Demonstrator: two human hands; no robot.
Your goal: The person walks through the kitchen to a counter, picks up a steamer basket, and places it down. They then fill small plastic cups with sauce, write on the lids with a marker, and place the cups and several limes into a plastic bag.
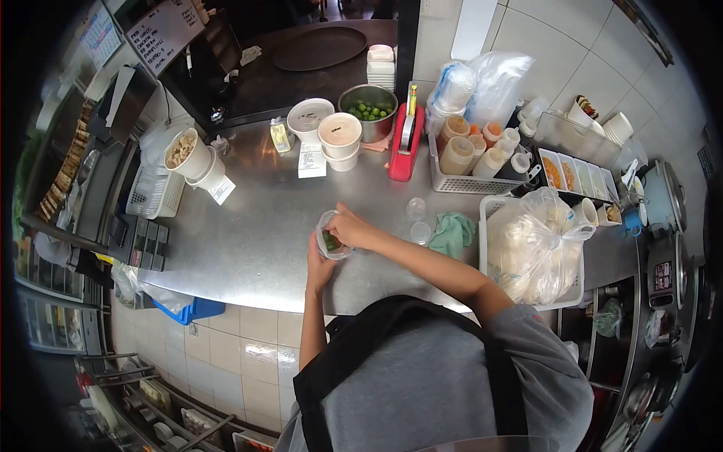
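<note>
Near the front of the steel counter, my left hand [321,264] is wrapped round the lower side of a small clear plastic bag [324,224]. Something green [330,241] shows inside the bag; its exact kind is hard to make out. My right hand [351,229] is closed at the bag's upper edge, its fingertips partly hidden. To the right are two small clear plastic cups [416,209] and a crumpled green cloth [452,234].
Behind the hands stand lidded paper tubs [340,135], a receipt [312,160], a metal pot of limes [368,105] and a red tape dispenser [405,147]. To the right are a basket of sauce bottles [456,147] and a white basket [493,256] holding a full plastic bag.
</note>
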